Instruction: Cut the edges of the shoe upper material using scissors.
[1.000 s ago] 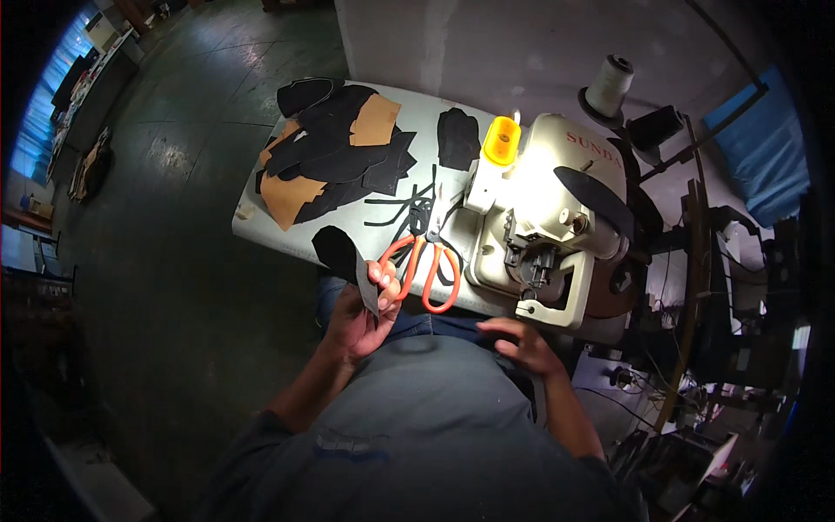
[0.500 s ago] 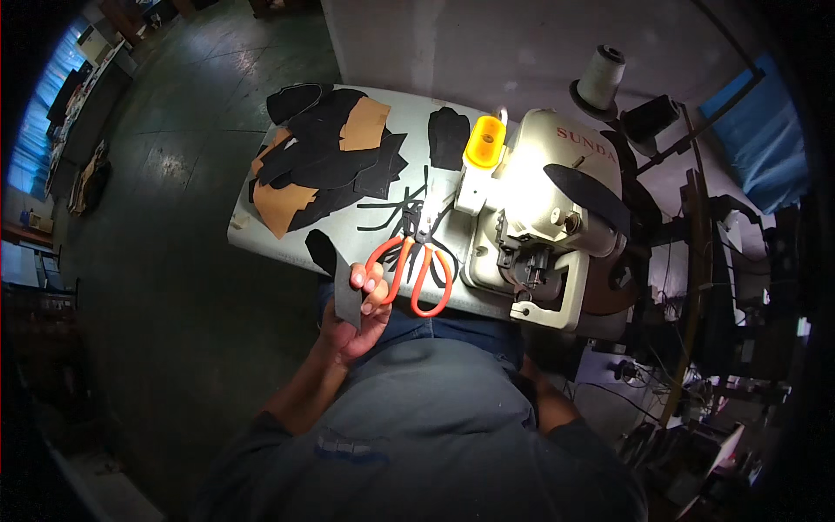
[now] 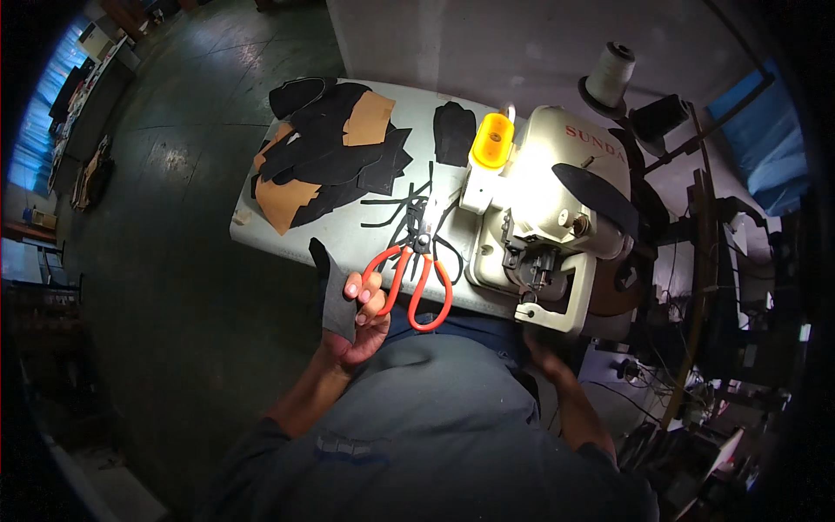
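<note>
My left hand (image 3: 364,317) pinches a curved black-and-grey cut piece of material (image 3: 338,300), held upright off the table's near edge. Just beside my fingertips, orange-handled scissors (image 3: 424,244) lie with blades pointing away, handles reaching over the near edge. Thin black strips (image 3: 402,213) are scattered under and around the blades. My right hand (image 3: 541,355) is low by my lap, below the sewing machine (image 3: 557,217); its fingers are mostly hidden. A dark curved piece (image 3: 596,198) rests against the front of the machine head.
A heap of black and tan cut pieces (image 3: 335,148) covers the table's (image 3: 248,228) far left. A small black stack (image 3: 454,133) lies beside the yellow lamp (image 3: 492,139). Thread cones (image 3: 609,78) stand behind the machine. Cables and a frame (image 3: 687,331) crowd the right side.
My right hand and forearm have come further into view beside my lap. My left hand still holds the piece, which has turned and lowered slightly. The whole view has shifted a little.
</note>
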The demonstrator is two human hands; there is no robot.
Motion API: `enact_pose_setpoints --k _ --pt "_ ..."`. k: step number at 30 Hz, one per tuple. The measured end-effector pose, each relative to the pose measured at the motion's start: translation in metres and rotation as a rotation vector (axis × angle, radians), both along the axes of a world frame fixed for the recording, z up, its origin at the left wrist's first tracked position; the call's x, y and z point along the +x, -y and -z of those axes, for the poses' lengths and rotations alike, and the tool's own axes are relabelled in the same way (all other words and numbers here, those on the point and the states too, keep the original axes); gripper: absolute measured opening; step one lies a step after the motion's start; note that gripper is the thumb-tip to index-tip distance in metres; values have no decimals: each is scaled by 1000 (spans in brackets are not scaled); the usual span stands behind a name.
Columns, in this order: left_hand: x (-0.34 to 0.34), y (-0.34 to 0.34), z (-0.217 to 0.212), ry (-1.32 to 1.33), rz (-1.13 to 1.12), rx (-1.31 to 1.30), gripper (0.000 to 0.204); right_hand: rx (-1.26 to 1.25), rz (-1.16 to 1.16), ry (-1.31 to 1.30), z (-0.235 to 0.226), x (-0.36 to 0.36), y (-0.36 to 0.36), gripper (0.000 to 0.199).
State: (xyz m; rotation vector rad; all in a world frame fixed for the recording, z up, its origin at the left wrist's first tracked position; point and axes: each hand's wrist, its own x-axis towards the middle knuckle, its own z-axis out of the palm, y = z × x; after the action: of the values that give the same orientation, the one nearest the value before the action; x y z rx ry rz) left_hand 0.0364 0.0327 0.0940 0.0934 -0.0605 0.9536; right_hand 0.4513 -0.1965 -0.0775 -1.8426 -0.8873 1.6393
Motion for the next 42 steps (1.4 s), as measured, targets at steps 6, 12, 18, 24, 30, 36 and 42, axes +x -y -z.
enact_pose_setpoints --k 6,12,18,24,30,36,42 --pt "4 0 6 51 -21 -54 3 -151 -663 590 -103 -47 -60 79" --pt "0 5 6 -23 -7 33 7 42 -336 -141 -188 -120 -123 69" --pt "-13 16 13 -46 -12 73 12 241 -131 -1055 -163 -164 -169 65" --pt "-20 23 23 -64 -66 24 16 106 66 -1406 -178 -197 -198 53" --pt "-26 19 38 -54 -52 25 20 31 -15 -1401 -168 -209 -202 61" --pt "-22 16 45 -133 16 76 23 242 -53 -1048 -176 -217 -201 66" --pt "-13 5 43 -244 89 152 24 246 -15 -1237 -179 -213 -200 63"
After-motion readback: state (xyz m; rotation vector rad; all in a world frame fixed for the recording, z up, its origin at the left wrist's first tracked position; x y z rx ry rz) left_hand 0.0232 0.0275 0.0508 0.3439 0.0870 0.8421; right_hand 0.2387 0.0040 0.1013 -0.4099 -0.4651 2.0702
